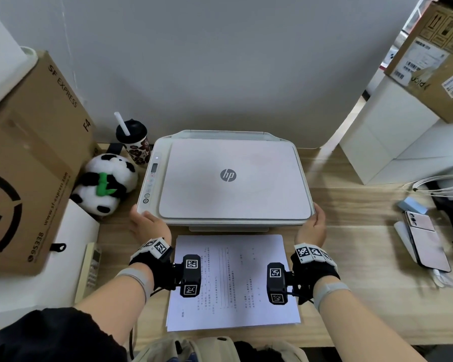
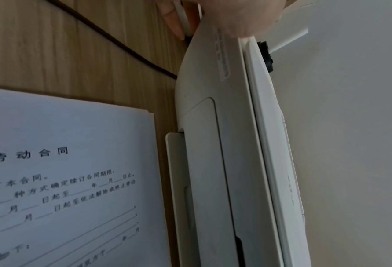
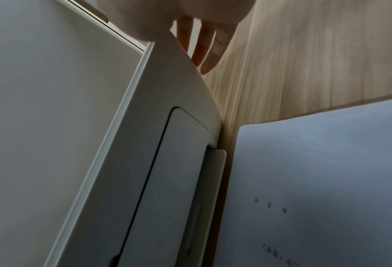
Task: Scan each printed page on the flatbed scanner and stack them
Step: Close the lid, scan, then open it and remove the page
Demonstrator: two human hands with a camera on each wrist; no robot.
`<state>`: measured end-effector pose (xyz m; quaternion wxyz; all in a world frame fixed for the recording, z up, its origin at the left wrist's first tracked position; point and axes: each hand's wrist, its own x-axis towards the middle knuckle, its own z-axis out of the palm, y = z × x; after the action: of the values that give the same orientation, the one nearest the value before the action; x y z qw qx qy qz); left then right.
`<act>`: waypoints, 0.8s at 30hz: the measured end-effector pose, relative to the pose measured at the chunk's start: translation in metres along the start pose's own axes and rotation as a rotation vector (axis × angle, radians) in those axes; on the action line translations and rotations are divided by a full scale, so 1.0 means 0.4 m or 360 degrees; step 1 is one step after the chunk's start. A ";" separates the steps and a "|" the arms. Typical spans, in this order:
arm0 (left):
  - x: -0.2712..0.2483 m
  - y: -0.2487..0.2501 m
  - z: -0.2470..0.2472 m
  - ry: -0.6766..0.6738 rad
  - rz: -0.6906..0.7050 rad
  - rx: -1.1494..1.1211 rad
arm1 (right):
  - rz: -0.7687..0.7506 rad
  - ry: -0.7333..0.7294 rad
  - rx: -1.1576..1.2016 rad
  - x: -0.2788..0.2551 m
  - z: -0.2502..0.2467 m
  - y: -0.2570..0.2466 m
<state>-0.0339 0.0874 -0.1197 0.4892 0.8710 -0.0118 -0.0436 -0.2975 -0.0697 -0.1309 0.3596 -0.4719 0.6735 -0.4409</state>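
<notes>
A white HP flatbed scanner [image 1: 233, 178] sits on the wooden desk [image 1: 351, 231] with its lid down. My left hand [image 1: 144, 223] grips its front left corner, and in the left wrist view a finger [image 2: 172, 21] runs down the scanner's [image 2: 224, 144] side. At the front right corner my right hand [image 1: 313, 226] holds on, its fingers [image 3: 204, 50] reaching down the scanner's [image 3: 144, 162] side wall. A stack of printed pages [image 1: 233, 283] lies face up on the desk just in front, between my wrists, and also shows in the wrist views as pages [image 2: 64, 180] and pages [image 3: 327, 180].
A big cardboard box [image 1: 24, 165], a panda plush [image 1: 105, 184] and a cup with a straw [image 1: 135, 145] crowd the scanner's left. A phone [image 1: 426, 239], white cables [image 1: 439, 186] and a white box [image 1: 392, 142] lie to the right. A dark cable [image 2: 112, 41] crosses the desk.
</notes>
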 end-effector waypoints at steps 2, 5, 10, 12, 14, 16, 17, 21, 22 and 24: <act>0.001 0.001 0.001 -0.0013 0.0003 -0.0007 | 0.0001 -0.0004 -0.0006 0.000 -0.001 -0.003; 0.000 0.001 -0.004 -0.0031 -0.0020 -0.0005 | 0.0027 0.0011 -0.0024 -0.001 0.001 -0.002; -0.002 0.004 -0.006 -0.0037 -0.0023 -0.0021 | 0.0053 0.0018 -0.0043 -0.004 0.003 -0.007; -0.005 0.005 -0.006 -0.0032 -0.0020 -0.0021 | 0.0054 0.0021 -0.0049 -0.005 0.002 -0.008; -0.007 0.008 -0.007 -0.0032 -0.0027 -0.0030 | 0.0062 0.0025 -0.0057 -0.006 0.004 -0.008; -0.008 0.010 -0.009 -0.0038 -0.0041 -0.0034 | 0.0072 0.0027 -0.0059 -0.007 0.004 -0.009; -0.009 0.011 -0.009 -0.0042 -0.0046 -0.0031 | 0.0074 0.0028 -0.0054 -0.007 0.004 -0.009; -0.013 0.015 -0.013 -0.0055 -0.0065 -0.0042 | 0.0083 0.0025 -0.0046 -0.009 0.001 -0.013; -0.013 0.016 -0.014 -0.0057 -0.0070 -0.0040 | 0.0088 0.0022 -0.0039 -0.010 0.000 -0.017; -0.013 0.017 -0.015 -0.0066 -0.0091 -0.0041 | 0.0105 0.0017 -0.0024 -0.014 -0.002 -0.023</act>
<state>-0.0383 0.0893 -0.1105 0.4987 0.8635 0.0034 -0.0758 -0.2937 -0.0657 -0.1218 0.3667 -0.4498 0.6940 -0.4261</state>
